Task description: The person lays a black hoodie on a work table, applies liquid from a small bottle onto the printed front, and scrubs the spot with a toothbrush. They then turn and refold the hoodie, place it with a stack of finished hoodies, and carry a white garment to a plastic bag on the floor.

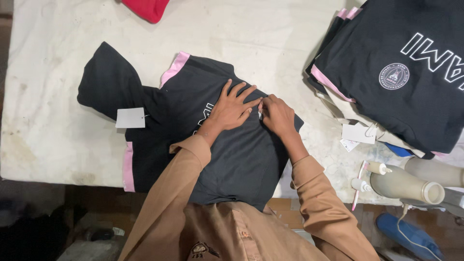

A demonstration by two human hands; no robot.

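While both hands (pixel 251 108) press, shirt (pixel 241 159) overhangs table (pixel 58 145).

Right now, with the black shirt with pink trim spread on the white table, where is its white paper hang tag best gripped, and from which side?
Probably the white paper hang tag by its free left edge, coming from the left. It lies flat on the black shirt with pink trim; its string leaves the right edge. Both the left hand and right hand press elsewhere.

Garment workshop: stained white worktable (pixel 58 72), stack of folded black shirts (pixel 401 72), hang tags (pixel 130 118).
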